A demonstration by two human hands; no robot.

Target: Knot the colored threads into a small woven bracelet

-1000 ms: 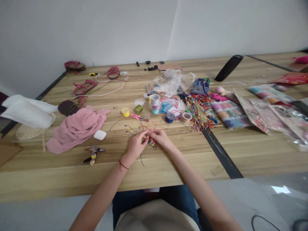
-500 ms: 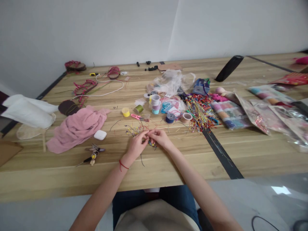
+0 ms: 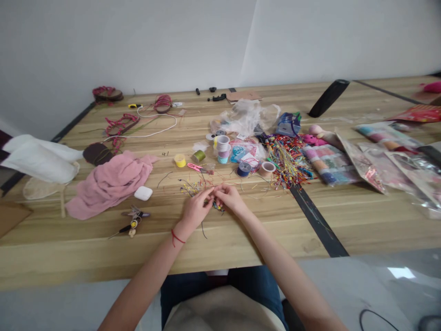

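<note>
My left hand (image 3: 197, 208) and my right hand (image 3: 228, 198) meet over the table, fingertips pinched together on thin cords. A bunch of yellow and dark cords (image 3: 191, 187) spreads out beyond my left hand, and more of it shows below the fingers. One dark cord end (image 3: 203, 230) trails toward the front edge. My fingers hide the exact point of the grip. Just beyond lie pink-handled thread snips (image 3: 195, 167), a yellow spool (image 3: 179, 160) and a green thread spool (image 3: 199, 156).
A pile of multicoloured cords (image 3: 289, 161) lies to the right, by a navy spool (image 3: 244, 169) and stacked pastel spools (image 3: 223, 149). At left are a pink cloth (image 3: 113, 184), a white case (image 3: 143, 193) and a key bunch (image 3: 133, 221). A black cylinder (image 3: 329, 98) leans farther back.
Both hands stay almost in place, with only a slight shift of the fingers on the cords. Nothing else has visibly moved.
</note>
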